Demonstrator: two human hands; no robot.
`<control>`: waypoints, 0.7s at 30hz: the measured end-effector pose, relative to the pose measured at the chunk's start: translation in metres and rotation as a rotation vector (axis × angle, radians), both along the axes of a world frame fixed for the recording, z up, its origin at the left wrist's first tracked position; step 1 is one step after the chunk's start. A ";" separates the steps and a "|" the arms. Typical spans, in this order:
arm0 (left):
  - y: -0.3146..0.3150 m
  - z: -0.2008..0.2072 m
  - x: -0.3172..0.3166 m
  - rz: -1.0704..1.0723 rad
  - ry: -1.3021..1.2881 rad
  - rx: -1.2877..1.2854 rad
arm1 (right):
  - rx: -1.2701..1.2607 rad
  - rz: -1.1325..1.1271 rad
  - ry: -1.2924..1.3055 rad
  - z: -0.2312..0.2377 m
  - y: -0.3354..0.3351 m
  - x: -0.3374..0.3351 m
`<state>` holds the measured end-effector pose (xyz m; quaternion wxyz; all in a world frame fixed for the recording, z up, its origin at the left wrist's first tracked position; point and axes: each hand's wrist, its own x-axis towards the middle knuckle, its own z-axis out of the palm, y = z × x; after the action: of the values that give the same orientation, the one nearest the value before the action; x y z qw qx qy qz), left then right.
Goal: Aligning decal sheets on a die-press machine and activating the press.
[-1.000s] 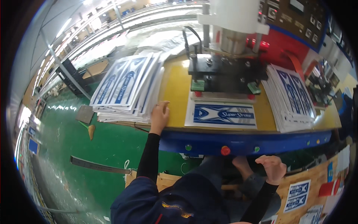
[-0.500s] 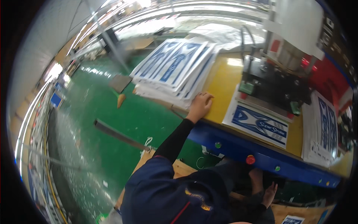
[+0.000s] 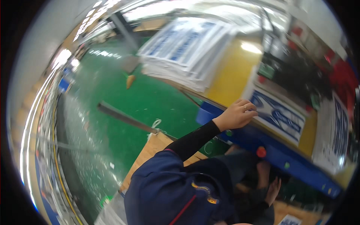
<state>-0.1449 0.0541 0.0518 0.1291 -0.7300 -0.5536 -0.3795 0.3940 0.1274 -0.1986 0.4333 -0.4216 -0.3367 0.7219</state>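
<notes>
My left hand point(image 3: 240, 113) is at the table's front edge, by the near left corner of a flat white printed sheet point(image 3: 279, 117) with a blue design. Its fingers are curled together, one with a ring, and their tips meet the sheet's edge; whether they pinch it is hidden. The sheet lies partly under a black machine head point(image 3: 292, 69), blurred here. Low down by my legs, my right hand point(image 3: 273, 191) is open with its fingers stretched out and nothing in it.
A thick stack of similar printed sheets point(image 3: 187, 48) sits on the yellow tabletop point(image 3: 234, 71) at left, another stack point(image 3: 332, 135) at right. A red button point(image 3: 261, 152) is on the blue front panel point(image 3: 277, 153). A metal bar point(image 3: 123, 118) juts over the green floor point(image 3: 112, 90).
My left hand has moved right, from the front of the left stack to the sheet by the machine. The view has shifted; my right hand stays low and open.
</notes>
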 end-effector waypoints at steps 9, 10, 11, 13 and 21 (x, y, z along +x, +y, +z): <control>0.046 -0.015 0.095 -0.017 0.079 -0.288 | -0.069 -0.127 0.082 0.021 0.000 -0.024; 0.046 -0.015 0.096 -0.029 0.082 -0.303 | -0.073 -0.148 0.073 0.024 -0.002 -0.026; 0.044 -0.011 0.096 -0.033 0.089 -0.319 | -0.079 -0.163 0.068 0.025 -0.004 -0.027; 0.038 -0.008 0.098 -0.032 0.097 -0.341 | -0.082 -0.181 0.036 0.030 -0.006 -0.027; 0.015 0.002 0.092 -0.039 0.003 -0.401 | 0.007 0.025 -0.189 0.095 -0.009 -0.077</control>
<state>-0.0533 0.0688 0.0540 -0.0254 -0.7523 -0.6036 -0.2627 0.3172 0.1180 -0.1038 0.3920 -0.4821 -0.3838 0.6830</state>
